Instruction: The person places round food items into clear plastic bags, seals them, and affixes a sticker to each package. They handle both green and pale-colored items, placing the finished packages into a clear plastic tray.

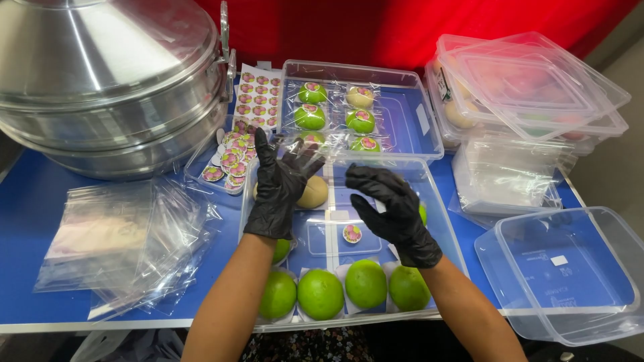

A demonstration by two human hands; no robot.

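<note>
Left hand (278,184), black-gloved, is raised over the near clear tray (443,234), fingers spread upward and pinching a clear plastic bag (305,149) at its top edge. Right hand (389,201), also gloved, is beside it with fingers curled toward the same bag; whether it grips the film cannot be told. The hands are close together but apart. A beige bun (313,192) lies in the tray just below the left hand. A round sticker (352,233) lies on the tray floor under the right hand. Four green buns (342,287) line the near edge.

Beyond, a second tray (409,121) holds wrapped, stickered buns (335,110). A sticker sheet (258,97) lies left of it, beside a large metal steamer (107,80). Loose clear bags (127,241) lie on the blue table (27,201) at left. Stacked clear containers (530,87) stand at right, an empty one (570,275) nearer
</note>
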